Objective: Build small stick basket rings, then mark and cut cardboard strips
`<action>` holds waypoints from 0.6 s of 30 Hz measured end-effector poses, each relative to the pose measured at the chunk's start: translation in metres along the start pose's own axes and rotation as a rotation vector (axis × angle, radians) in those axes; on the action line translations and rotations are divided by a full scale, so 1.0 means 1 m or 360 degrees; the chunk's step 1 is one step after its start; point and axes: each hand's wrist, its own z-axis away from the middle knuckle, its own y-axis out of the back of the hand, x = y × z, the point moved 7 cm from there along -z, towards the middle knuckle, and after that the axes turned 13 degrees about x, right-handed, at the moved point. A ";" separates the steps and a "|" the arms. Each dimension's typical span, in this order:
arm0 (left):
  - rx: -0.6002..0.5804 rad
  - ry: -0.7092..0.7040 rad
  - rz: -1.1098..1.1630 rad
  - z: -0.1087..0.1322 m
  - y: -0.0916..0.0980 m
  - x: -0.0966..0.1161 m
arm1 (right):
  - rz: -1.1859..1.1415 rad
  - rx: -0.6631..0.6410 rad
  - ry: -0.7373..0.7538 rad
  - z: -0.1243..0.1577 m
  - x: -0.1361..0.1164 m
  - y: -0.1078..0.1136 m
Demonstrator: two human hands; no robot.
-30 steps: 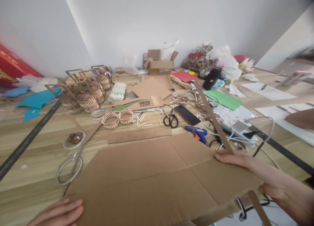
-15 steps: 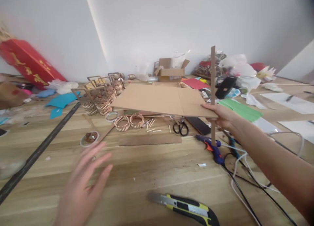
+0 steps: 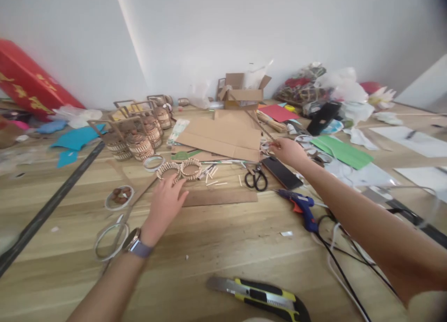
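My left hand (image 3: 167, 201), its fingers apart, is over the near edge of a striped ring (image 3: 169, 170); whether it touches the ring I cannot tell. A second striped ring (image 3: 190, 168) sits beside the first. Further right, my right hand (image 3: 288, 152) is closed on a thin brown strip (image 3: 252, 118) that slants up to the left over the cardboard sheets (image 3: 223, 133). A flat brown strip (image 3: 220, 198) lies in front of the rings, near small pale sticks (image 3: 211, 176) and black scissors (image 3: 256, 178).
A blue glue gun (image 3: 303, 205) with cables lies at the right. The yellow and black cutter (image 3: 260, 296) is at the front. Striped baskets (image 3: 139, 145) with tall handles stand at the back left. A phone (image 3: 282, 172) lies near my right hand.
The large cardboard sheet has left my right hand and lies on the table. The thin strip, upright before, now slants. My left hand has moved forward and right to the rings.
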 end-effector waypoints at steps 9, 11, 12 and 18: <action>0.0053 -0.0028 -0.0222 -0.019 -0.021 -0.006 | 0.0658 -0.0204 0.0033 0.195 0.087 0.034; 0.0029 -0.0020 -0.0232 -0.026 -0.024 -0.003 | 0.0715 -0.0194 0.0000 0.222 0.098 0.032; 0.0005 -0.0008 -0.0241 -0.030 -0.025 -0.001 | 0.0718 -0.0193 -0.0007 0.230 0.102 0.030; -0.0205 0.0049 -0.0314 -0.043 -0.027 0.011 | 0.0763 -0.0171 -0.0039 0.235 0.107 0.022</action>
